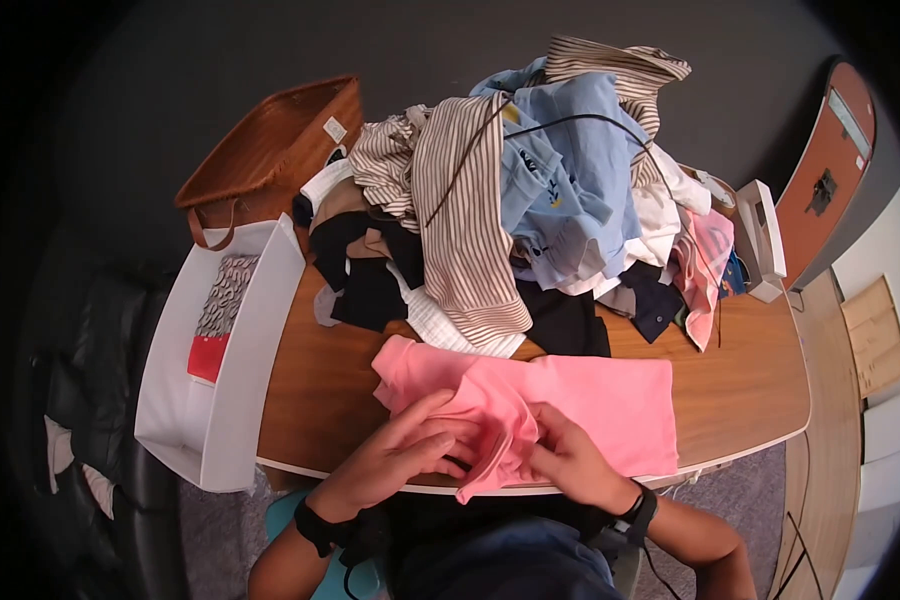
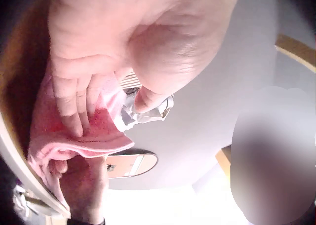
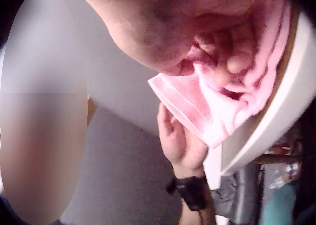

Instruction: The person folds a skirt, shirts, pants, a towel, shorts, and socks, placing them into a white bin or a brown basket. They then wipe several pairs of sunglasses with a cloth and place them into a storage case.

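Observation:
A pink shirt (image 1: 610,400) lies partly folded along the front edge of the table, its near part bunched up between the two hands. My left hand (image 1: 410,450) rests on the bunched cloth with the fingers extended. In the left wrist view, those fingers (image 2: 74,106) lie against the pink fabric, and the thumb stands apart. On the other side of the bunch, my right hand (image 1: 575,460) pinches a fold between thumb and fingers. From the right wrist, the curled fingers (image 3: 232,57) show with pink cloth between them, and a flap hangs toward the left hand.
Behind the shirt rises a heap of clothes, with a striped garment (image 1: 465,210) and a light blue shirt (image 1: 580,180) on top. A white bin (image 1: 255,370) holding a patterned cloth stands at left, near a brown basket (image 1: 280,150). A white box (image 1: 760,235) sits at right.

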A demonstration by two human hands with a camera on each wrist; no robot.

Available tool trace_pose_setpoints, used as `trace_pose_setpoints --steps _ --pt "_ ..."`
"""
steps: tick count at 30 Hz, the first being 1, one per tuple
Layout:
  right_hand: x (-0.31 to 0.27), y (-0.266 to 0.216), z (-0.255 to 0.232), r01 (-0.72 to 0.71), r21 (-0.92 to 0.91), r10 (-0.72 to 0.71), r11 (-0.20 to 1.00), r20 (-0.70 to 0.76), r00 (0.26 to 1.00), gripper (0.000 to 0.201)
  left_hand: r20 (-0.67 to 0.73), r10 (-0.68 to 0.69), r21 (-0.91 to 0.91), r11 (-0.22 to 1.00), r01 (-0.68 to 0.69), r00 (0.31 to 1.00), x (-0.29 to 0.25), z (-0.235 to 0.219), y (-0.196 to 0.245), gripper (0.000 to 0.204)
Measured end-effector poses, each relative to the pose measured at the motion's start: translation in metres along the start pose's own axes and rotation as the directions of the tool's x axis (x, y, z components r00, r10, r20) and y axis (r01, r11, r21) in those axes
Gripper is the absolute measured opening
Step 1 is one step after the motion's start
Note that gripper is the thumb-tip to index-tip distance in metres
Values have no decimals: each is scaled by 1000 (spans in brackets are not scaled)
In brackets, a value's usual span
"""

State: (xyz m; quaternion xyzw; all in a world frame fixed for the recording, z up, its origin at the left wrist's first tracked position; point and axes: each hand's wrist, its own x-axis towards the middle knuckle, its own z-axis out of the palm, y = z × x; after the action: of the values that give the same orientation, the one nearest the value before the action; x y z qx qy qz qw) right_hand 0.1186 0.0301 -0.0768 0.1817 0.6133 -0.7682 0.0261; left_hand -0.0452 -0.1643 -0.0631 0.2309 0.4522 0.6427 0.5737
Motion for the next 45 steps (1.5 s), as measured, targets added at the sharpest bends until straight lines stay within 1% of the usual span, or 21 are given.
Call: trace_pose_setpoints --steps 2,3,5,9,11,12,15,17,18,19,21,23,26,27,30,34,36,40,42,43,45 --pt "0 -11 -13 -45 -179 53 983 42 998 59 7 13 350 937 -14 1000 11 -4 -3 61" --pt "-1 -9 -15 -47 -177 54 983 36 998 59 12 9 349 937 -12 1000 13 -1 -4 61" --pt "1 -4 -18 186 -424 -180 886 56 982 71 39 52 562 824 -65 998 16 8 -5 63" --pt "2 -18 -11 182 -493 -177 851 57 983 75 15 34 487 873 -37 999 18 22 -3 62" --pt "1 -19 -7 143 -645 -163 751 29 986 71 24 -13 57 998 11 1000 18 25 -8 60" --pt "1 -21 -7 143 -643 -163 752 28 986 71 24 -14 59 998 13 1000 18 21 -12 60" --pt "6 -25 -10 84 -652 -95 753 19 995 65 -74 197 410 899 -151 978 11 7 -9 47" --pt "5 -23 -12 156 -828 -271 538 5 963 62 -270 298 657 752 -51 916 3 -13 5 45" --pt "4 -23 -13 160 -827 -276 539 6 961 62 -325 398 789 615 14 858 3 -25 6 46" --pt "3 -23 -13 182 -876 -343 446 20 939 57 -323 403 792 610 12 856 4 -30 9 46" --pt "2 -25 -10 203 -917 -406 344 50 913 52 -339 498 935 276 225 798 6 -38 12 55" --pt "-2 -28 -3 333 -915 -590 226 143 795 43 -345 521 937 239 254 781 12 -48 5 61" --pt "-4 -19 1 486 -861 -529 153 344 776 38 -369 523 929 241 282 768 25 -50 3 69" --pt "-6 -20 6 433 -891 -446 140 333 831 39 -398 500 915 283 289 770 29 -49 3 71" --pt "2 -3 6 414 -901 -482 131 307 820 40 -318 536 932 328 154 782 35 -48 1 71" --pt "-1 -5 9 404 -901 -455 155 298 839 40 -461 373 796 575 189 805 29 -32 20 64" --pt "1 -7 14 458 -869 -473 187 329 817 41 -375 507 681 718 -140 776 27 -48 17 56" --pt "11 2 21 543 -809 -526 224 369 767 47 -355 557 649 725 -230 751 19 -19 55 54" --pt "12 -1 17 570 -679 -489 463 340 803 57 -330 566 676 700 -229 756 20 1 62 54" --pt "10 -3 11 567 -681 -490 462 337 804 57 -316 540 664 713 -225 780 23 14 62 54" --pt "2 -9 -9 291 -287 -206 913 293 934 67 -291 502 615 750 -243 815 32 38 53 51"
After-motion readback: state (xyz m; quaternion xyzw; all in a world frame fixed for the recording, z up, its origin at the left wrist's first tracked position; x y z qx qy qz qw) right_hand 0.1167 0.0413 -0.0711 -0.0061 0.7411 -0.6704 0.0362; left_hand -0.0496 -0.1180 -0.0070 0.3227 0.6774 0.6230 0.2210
